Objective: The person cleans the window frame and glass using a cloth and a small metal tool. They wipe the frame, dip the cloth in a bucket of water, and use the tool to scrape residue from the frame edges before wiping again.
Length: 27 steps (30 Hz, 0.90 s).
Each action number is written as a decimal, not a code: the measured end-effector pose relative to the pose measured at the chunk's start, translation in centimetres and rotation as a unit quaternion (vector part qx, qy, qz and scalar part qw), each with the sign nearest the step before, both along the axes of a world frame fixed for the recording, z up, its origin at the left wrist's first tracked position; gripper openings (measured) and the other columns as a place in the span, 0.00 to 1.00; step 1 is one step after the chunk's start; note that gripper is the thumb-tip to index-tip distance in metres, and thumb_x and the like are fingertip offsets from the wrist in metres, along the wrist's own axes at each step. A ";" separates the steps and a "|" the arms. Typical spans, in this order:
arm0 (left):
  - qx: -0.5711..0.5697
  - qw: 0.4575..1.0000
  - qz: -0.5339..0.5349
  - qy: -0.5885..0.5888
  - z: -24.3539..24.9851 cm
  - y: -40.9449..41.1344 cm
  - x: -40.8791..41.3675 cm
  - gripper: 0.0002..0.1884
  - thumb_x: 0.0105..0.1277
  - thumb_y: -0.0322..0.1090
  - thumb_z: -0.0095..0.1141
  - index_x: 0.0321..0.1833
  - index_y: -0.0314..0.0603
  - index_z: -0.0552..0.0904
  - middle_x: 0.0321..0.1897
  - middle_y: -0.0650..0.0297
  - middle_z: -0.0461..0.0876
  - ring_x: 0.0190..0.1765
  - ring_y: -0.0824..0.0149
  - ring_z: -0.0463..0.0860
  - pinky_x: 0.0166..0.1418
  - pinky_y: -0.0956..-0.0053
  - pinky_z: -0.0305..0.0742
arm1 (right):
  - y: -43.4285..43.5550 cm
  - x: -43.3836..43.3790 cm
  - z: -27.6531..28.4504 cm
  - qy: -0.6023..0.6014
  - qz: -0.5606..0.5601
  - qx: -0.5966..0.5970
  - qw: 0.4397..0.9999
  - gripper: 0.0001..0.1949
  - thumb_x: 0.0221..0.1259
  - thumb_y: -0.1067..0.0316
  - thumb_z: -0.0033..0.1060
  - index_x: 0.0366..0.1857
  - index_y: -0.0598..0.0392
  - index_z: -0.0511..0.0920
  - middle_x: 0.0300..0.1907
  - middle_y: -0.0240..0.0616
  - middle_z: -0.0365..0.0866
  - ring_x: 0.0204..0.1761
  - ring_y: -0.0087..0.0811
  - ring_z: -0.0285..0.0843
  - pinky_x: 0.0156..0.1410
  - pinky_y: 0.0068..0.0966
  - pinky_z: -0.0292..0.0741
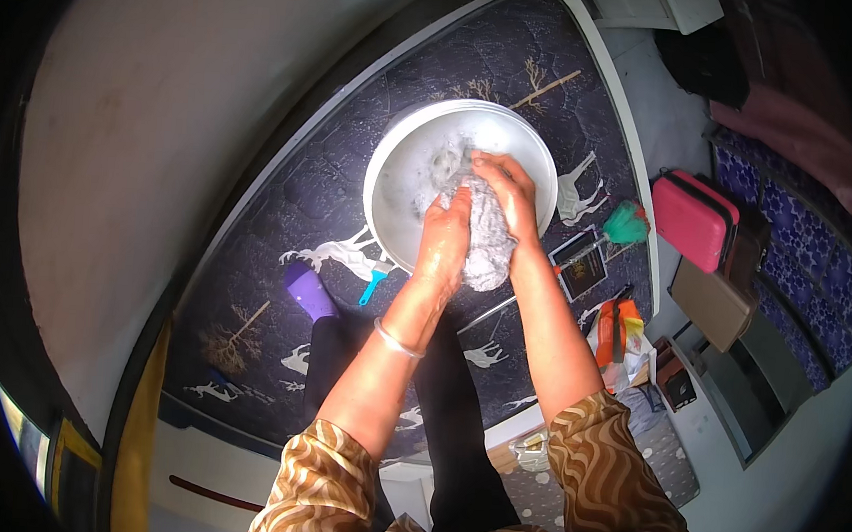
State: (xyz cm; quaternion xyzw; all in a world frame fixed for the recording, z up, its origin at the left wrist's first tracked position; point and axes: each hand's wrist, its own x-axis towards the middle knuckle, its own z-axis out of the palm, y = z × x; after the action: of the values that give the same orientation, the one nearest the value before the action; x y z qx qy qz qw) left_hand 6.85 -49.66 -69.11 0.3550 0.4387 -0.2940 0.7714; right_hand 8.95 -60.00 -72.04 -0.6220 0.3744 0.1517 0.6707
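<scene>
Both of my hands hold a wet, bunched grey cloth (488, 233) over the near side of a round, pale metal basin (392, 214). My left hand (445, 232) grips the cloth from its left side, wet and shiny up to the wrist. Around the cloth's right side curls my right hand (513, 198). Sudsy, cloudy water (413, 168) lies in the basin, and the upper end of the cloth reaches down to it. The lower end hangs by my wrists, near the rim.
The basin stands on a dark patterned mattress (315, 166). A blue-handled brush (374, 285) lies beside my sock-covered foot (310, 291). To the right are a green duster (625, 223), a dark booklet (579, 263), an orange-and-white bag (619, 334) and a pink case (694, 221).
</scene>
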 end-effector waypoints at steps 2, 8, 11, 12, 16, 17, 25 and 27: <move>-0.007 0.998 -0.009 -0.062 -0.1 0.2 0.0 0.28 0.83 0.53 0.51 0.70 0.32 0.74 0.60 0.51 0.82 0.62 0.64 0.81 0.66 0.69 0.76 | -0.3 0.4 0.4 0.036 -0.042 0.185 0.981 0.12 0.71 0.66 0.63 0.51 0.60 0.84 0.49 0.41 0.86 0.54 0.33 0.84 0.64 0.25 0.77; -0.032 0.991 -0.084 -0.103 -0.5 0.8 -1.3 0.75 0.55 0.63 0.79 0.85 0.35 0.31 0.80 0.34 0.49 0.83 0.46 0.55 0.86 0.60 0.52 | -1.2 0.3 0.3 0.029 -0.008 -0.001 1.000 0.08 0.70 0.70 0.67 0.47 0.60 0.85 0.44 0.36 0.87 0.50 0.25 0.83 0.58 0.22 0.78; 0.008 0.973 -0.169 -0.154 -2.3 0.9 -2.5 0.86 0.41 0.57 0.88 0.84 0.30 0.27 0.83 0.33 0.37 0.86 0.43 0.44 0.88 0.58 0.45 | -1.0 0.1 -0.3 0.003 0.009 -0.042 0.999 0.07 0.69 0.71 0.70 0.45 0.60 0.85 0.44 0.33 0.86 0.47 0.21 0.81 0.55 0.19 0.77; 0.010 0.965 -0.192 -0.177 -2.2 1.2 -2.4 0.88 0.37 0.55 0.89 0.84 0.29 0.26 0.83 0.33 0.34 0.87 0.43 0.40 0.88 0.58 0.44 | -0.8 0.0 0.0 -0.001 0.006 -0.040 0.999 0.06 0.69 0.71 0.70 0.44 0.60 0.85 0.43 0.32 0.86 0.46 0.20 0.81 0.54 0.19 0.77; 0.081 0.905 -0.311 -0.280 -2.8 3.5 -2.2 0.83 0.34 0.40 0.86 0.87 0.35 0.32 0.80 0.42 0.58 0.84 0.47 0.57 0.87 0.60 0.52 | -0.4 -0.2 2.4 0.053 -0.043 0.037 0.997 0.07 0.69 0.70 0.70 0.44 0.61 0.85 0.40 0.32 0.86 0.41 0.21 0.82 0.47 0.20 0.79; 0.099 0.884 -0.335 -0.310 -3.2 3.9 -2.3 0.82 0.34 0.36 0.85 0.88 0.37 0.34 0.78 0.45 0.65 0.83 0.50 0.62 0.86 0.61 0.54 | -0.1 -0.2 3.0 0.067 -0.061 0.074 0.993 0.07 0.69 0.70 0.70 0.44 0.61 0.85 0.39 0.32 0.85 0.39 0.21 0.82 0.45 0.20 0.79; -0.030 0.963 -0.214 -0.160 -2.3 3.2 -2.5 0.45 0.37 0.23 0.80 0.67 0.34 0.77 0.60 0.56 0.83 0.63 0.62 0.82 0.70 0.68 0.75 | -0.5 1.1 3.1 0.082 0.044 0.063 0.994 0.10 0.71 0.64 0.70 0.47 0.59 0.85 0.40 0.32 0.85 0.42 0.21 0.82 0.48 0.21 0.78; 0.020 0.955 -0.218 -0.199 -3.0 2.6 -2.7 0.40 0.40 0.23 0.79 0.64 0.34 0.80 0.55 0.59 0.85 0.58 0.63 0.84 0.67 0.68 0.77 | -0.9 1.1 2.1 0.083 0.096 0.045 0.991 0.10 0.75 0.62 0.65 0.49 0.58 0.85 0.45 0.32 0.86 0.50 0.23 0.83 0.57 0.24 0.78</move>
State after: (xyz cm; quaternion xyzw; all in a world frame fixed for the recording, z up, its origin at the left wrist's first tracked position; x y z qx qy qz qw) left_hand 4.13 -47.03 -72.12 0.5084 0.1941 -0.3696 0.7531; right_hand 10.02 -60.87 -69.95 -0.6091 0.3605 0.2834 0.6471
